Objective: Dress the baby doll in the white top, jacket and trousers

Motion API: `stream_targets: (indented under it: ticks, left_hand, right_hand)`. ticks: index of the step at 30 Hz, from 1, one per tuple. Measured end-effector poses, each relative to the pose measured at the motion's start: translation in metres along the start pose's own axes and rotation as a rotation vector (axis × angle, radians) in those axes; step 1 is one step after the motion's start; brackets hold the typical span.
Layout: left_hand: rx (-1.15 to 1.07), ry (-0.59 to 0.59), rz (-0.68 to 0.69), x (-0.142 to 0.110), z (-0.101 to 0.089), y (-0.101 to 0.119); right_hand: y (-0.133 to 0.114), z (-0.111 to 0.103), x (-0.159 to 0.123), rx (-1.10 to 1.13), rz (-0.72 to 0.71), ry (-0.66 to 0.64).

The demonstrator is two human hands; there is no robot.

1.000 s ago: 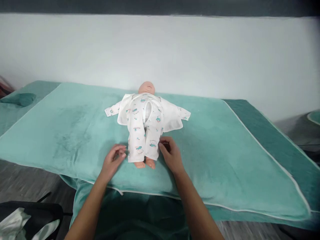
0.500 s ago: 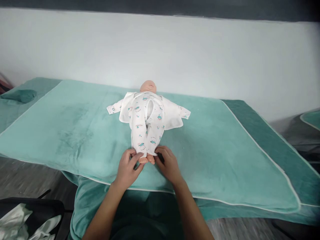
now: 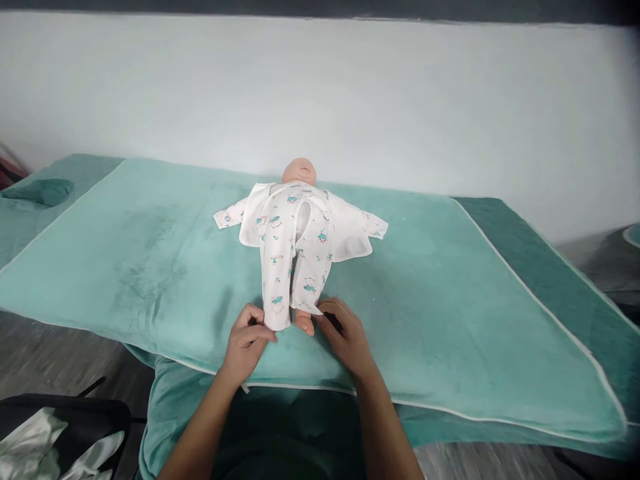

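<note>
A baby doll (image 3: 299,171) lies on its back on a green mat, its head toward the wall. It wears a white printed jacket (image 3: 354,233), spread open, with both sleeves out to the sides. White printed baby trousers (image 3: 277,267) lie over its front and legs, with an opening at the crotch. My left hand (image 3: 249,343) is closed at the left trouser cuff, which covers the foot there. Between finger and thumb, my right hand (image 3: 347,337) pinches the right cuff's outer corner. The doll's bare right-side foot (image 3: 304,323) shows below that cuff.
The green mat (image 3: 440,300) with white piping covers the table and hangs over its front edge. Behind stands a white wall (image 3: 320,100). At lower left, pale cloths (image 3: 35,440) lie on a black chair (image 3: 95,413).
The left trouser leg has come down over the foot on that side, which showed before. My left hand has shifted slightly left and down; my right hand moved a little right and down.
</note>
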State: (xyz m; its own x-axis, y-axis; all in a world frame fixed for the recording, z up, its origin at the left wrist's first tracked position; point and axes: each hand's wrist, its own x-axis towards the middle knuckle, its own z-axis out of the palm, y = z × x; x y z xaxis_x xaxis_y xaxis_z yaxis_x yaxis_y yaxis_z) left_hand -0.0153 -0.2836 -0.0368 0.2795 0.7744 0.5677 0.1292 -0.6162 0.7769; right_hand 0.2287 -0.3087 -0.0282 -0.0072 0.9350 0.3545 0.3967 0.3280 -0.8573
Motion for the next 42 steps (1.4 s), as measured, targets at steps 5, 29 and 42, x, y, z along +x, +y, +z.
stream_targets:
  ticks: [5,29,42]
  left_hand:
    - [-0.153,-0.041,-0.067,-0.003,-0.004,-0.005]
    - [0.482,-0.006,0.002,0.01,0.018,0.04]
    - [0.39,-0.075,0.09,0.013,0.037,0.025]
  right_hand:
    - [0.014,-0.014,-0.011,0.461,0.036,0.031]
    - [-0.005,-0.01,-0.001,0.18,-0.014,-0.168]
    - [0.0,-0.011,-0.007,0.27,0.043,-0.1]
